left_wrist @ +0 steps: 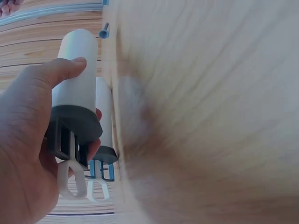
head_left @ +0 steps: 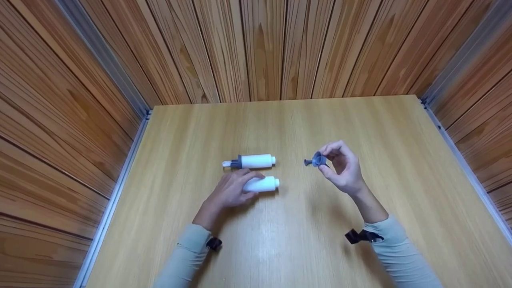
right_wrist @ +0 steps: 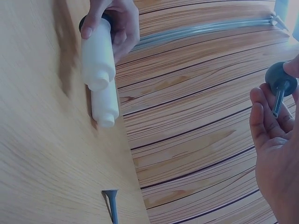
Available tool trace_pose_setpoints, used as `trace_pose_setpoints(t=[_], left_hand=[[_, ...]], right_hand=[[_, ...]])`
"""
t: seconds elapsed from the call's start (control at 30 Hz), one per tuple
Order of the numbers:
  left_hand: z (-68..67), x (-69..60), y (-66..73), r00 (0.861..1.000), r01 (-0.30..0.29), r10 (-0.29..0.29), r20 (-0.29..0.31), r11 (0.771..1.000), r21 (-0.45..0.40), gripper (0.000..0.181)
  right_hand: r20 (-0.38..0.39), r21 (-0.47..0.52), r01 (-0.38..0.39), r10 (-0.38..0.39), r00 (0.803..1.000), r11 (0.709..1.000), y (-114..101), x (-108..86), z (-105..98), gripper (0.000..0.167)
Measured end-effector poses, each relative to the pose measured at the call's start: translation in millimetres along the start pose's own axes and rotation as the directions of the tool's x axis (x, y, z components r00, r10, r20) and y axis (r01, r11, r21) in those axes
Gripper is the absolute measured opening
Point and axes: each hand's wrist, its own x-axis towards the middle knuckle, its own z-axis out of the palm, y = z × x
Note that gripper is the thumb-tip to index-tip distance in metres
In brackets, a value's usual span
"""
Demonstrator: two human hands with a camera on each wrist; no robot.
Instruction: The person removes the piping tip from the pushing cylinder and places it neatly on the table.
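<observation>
My left hand grips a white syringe-like tube, thumb on one side and fingers round the other. In the left wrist view its dark collar and pale pull ring point back toward the palm. A second matching tube lies on the table just beyond. Off to the right, my right hand pinches a small dark grey funnel by its cup. The right wrist view shows the funnel's narrow stem. A slim dark flared piece rests on the table near that hand.
The pale wooden table is bounded by plank walls at the back and both sides. Metal rails run along its side edges. A dark strap mount sits on the right wrist.
</observation>
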Motion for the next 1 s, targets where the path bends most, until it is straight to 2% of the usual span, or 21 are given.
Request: trace_pose_setpoints(t=[0.13,0.33,0.63,1.0], left_hand=[[1.7,0.0,-1.9,1.0,0.003,-0.003,0.018,1.0,-0.024,0.044],[3.7,0.6,-3.9,1.0,-0.013,0.013,0.011,1.0,-0.01,0.043],[5.8,2.1,-8.0,0.997,0.007,-0.007,0.071,1.0,-0.004,0.045],[4.6,2.0,-6.5,0.995,0.044,-0.041,0.095,0.999,-0.024,0.047]], right_hand=[[0.001,-0.001,-0.003,0.003,1.0,1.0,-0.1,-0.8,-0.2,0.044],[0.006,0.009,-0.004,0.004,1.0,1.0,-1.5,0.2,-1.2,0.032],[0.003,-0.003,-0.005,0.005,1.0,1.0,-2.4,-0.4,-2.4,0.048],[0.011,0.005,-0.002,0.002,1.0,1.0,-2.0,1.0,-1.3,0.044]])
